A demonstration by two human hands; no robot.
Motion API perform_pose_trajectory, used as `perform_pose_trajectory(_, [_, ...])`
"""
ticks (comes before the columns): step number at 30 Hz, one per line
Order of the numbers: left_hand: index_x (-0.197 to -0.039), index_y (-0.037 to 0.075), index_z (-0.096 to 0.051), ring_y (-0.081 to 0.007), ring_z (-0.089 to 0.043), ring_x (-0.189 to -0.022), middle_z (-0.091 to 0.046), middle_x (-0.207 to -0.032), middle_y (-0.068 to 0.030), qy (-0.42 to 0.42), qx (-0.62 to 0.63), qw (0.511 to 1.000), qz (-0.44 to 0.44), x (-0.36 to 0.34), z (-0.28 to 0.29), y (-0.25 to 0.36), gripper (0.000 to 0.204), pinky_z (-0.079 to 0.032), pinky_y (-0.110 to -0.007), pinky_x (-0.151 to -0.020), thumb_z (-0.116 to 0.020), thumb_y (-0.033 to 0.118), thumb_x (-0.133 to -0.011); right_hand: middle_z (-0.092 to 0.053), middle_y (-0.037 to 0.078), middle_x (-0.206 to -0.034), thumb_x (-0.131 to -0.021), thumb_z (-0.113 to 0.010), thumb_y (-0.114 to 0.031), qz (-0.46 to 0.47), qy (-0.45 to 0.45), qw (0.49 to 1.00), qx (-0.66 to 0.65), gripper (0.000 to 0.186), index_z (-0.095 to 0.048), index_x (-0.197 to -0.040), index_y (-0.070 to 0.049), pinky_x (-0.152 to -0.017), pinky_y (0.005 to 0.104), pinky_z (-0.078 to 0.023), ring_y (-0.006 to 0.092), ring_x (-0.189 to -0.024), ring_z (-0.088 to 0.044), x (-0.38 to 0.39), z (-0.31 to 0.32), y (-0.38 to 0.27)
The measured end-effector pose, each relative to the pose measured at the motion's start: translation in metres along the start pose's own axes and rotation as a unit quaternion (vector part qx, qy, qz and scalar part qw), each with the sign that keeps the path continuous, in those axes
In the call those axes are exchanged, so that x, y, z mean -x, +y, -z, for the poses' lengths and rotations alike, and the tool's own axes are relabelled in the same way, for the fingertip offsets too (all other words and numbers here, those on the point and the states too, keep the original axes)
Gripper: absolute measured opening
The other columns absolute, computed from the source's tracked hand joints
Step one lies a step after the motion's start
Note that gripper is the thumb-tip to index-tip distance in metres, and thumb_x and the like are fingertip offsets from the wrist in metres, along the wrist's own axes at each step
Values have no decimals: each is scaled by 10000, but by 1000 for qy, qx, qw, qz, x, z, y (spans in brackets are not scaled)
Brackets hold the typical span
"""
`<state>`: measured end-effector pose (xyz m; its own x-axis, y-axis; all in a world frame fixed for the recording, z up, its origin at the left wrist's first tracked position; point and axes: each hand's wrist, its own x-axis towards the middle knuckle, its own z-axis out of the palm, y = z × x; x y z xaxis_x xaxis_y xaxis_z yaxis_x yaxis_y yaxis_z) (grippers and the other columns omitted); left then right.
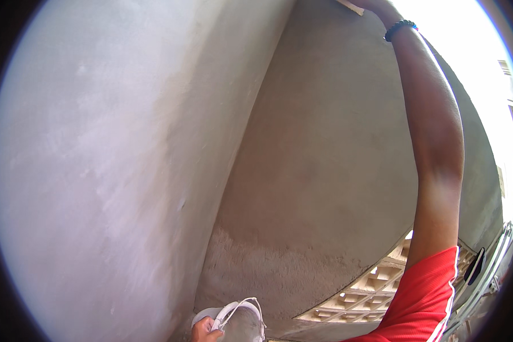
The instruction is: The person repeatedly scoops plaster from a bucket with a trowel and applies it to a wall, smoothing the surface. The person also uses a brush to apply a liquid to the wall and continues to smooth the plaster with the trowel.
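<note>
The right hand (376, 5) is stretched high up the grey plastered wall (325, 142), almost out of the top of the view, pressing what looks like the pale edge of a wooden float (350, 5) against the surface; how the fingers close on it cannot be told, since the picture cuts them off. A black bead bracelet (400, 28) rings the wrist and a red sleeve (424, 296) shows lower down.

Down at the bottom edge, the left hand (204, 330) is clenched round the white handle of a grey bucket (239, 325), which hangs low beside the corner where the two walls meet.

On progress: the broad upper stretch of this wall reads smooth and even, as does the lighter wall (97, 142) on the left. The lower band (279, 268) is rougher and coarser (a clear line divides them), so the finishing there looks undone. Judging by the reach, work is on at the top. A lattice of pale blocks (370, 290) lies beyond the wall's foot.
</note>
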<state>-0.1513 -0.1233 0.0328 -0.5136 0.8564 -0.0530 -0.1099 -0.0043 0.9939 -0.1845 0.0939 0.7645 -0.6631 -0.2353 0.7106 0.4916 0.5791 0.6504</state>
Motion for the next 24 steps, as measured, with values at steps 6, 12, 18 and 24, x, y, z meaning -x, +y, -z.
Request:
perform_pose_trajectory(6, [-1184,-19,-515,-224,-559,-996,-582,-1093,-122,5,0,994,113,-7,-9,17,454,-466,-335,-843,-622,48,-748,-595,132,-956,-802,-558,-67,2,16,1000,1,200,-617,-992,-83,-807,412,-488,314,-922,-589,-10,0,-6])
perform_pose_trajectory(12, [-1235,-35,-476,-225,-552,-1019,-567,-1134,-130,-72,-5,996,52,-29,-6,-19,494,-462,-334,-860,-617,31,-766,-592,130,-952,-805,-565,-75,27,-25,999,-9,195,-617,-992,-86,-810,408,-487,312,-925,-586,7,-21,-24])
perform_pose_trajectory(18, [-1180,-66,-508,-221,-544,-995,-582,-1084,-137,-15,1,997,76,-3,-6,50,437,-457,-349,-835,-624,65,-780,-615,94,-1084,-866,-554,-215,167,-191,967,4,237,-627,-1079,-142,-778,415,-514,310,-958,-606,79,-30,-65])
perform_pose_trajectory(24, [-1124,-30,-557,-221,-567,-921,-604,-1003,-116,-31,45,991,123,16,6,68,363,-473,-349,-781,-610,64,-778,-611,119,-950,-805,-586,-109,-13,19,1000,-9,262,-627,-1065,-112,-845,408,-488,301,-954,-586,24,26,13])
